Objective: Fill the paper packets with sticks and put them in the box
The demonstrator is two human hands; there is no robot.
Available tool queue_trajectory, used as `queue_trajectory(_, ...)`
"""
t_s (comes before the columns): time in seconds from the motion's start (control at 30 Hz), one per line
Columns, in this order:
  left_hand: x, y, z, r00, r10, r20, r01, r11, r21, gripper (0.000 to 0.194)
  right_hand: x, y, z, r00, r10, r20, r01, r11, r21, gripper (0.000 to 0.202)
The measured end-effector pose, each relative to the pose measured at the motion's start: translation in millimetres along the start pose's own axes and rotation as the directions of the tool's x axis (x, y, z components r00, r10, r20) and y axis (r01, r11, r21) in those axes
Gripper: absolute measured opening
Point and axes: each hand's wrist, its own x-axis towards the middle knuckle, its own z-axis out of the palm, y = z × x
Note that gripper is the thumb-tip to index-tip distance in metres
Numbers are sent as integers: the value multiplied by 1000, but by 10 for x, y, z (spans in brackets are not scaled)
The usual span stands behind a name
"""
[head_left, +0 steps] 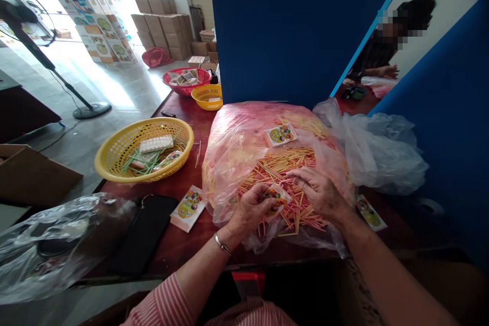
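My left hand (254, 209) is closed on a small printed packet (278, 199), held tilted over a big clear plastic bag (225, 153). Thin pink and yellow sticks (284, 163) fill the bag and show through its torn-open top. Just right of the packet, my right hand (319, 191) hovers above the sticks with thumb and fingers pinched together. Whatever lies between those fingertips is too small to make out. Another printed packet (280, 134) rests on top of the bag. Similar packets lie on the table left of the bag (188, 209) and right of it (371, 213).
A yellow basket (103, 163) with packets and green sticks stands left. Behind it are a red basket (168, 79) and a smaller yellow one (202, 104). A black pouch (147, 232), crumpled plastic (385, 153) and a blue partition (290, 30) surround the bag. Another person sits beyond the partition.
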Motion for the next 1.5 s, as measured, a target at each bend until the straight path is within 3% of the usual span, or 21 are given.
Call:
queue_trajectory(0.13,26,-46,26,998,55,-26,-53,996,74,25,-48,-10,78,989,-124,84,142,953,-268,20)
queue_trajectory(0.2,37,-59,27,997,80,-20,-76,985,155,21,-58,-39,95,988,-100,121,131,949,-286,18)
queue_trajectory(0.37,43,-64,4,990,137,-17,-122,930,346,13,-62,-88,61,984,132,117,-121,988,-91,18)
queue_trajectory(0.47,37,-89,-6,995,101,-6,-91,918,385,13,-71,-48,51,973,183,143,-191,980,47,30)
queue_trajectory(0.53,32,-104,-5,998,66,6,-64,917,394,13,-80,-2,60,951,212,224,-255,949,186,38)
queue_trajectory(0.63,29,-98,6,999,26,19,-31,920,391,13,-88,50,78,930,203,305,-303,894,329,34)
queue_trajectory(0.77,34,-62,12,999,-19,27,8,936,353,12,-70,32,40,965,125,230,-183,951,249,16)
queue_trajectory(1.0,-14,-73,-52,998,24,56,-46,905,423,21,3,-65,-186,962,9,275,-32,996,82,18)
queue_trajectory(1.17,-47,-38,-50,990,69,120,-112,908,404,21,-2,-86,-220,971,-105,216,95,994,55,17)
queue_trajectory(1.33,-40,-9,-49,982,-60,179,-6,938,346,26,-30,-113,-215,947,-260,188,251,965,70,17)
queue_trajectory(1.5,-32,-17,-85,963,-133,235,72,965,254,31,-51,-85,-232,892,-422,160,414,907,84,19)
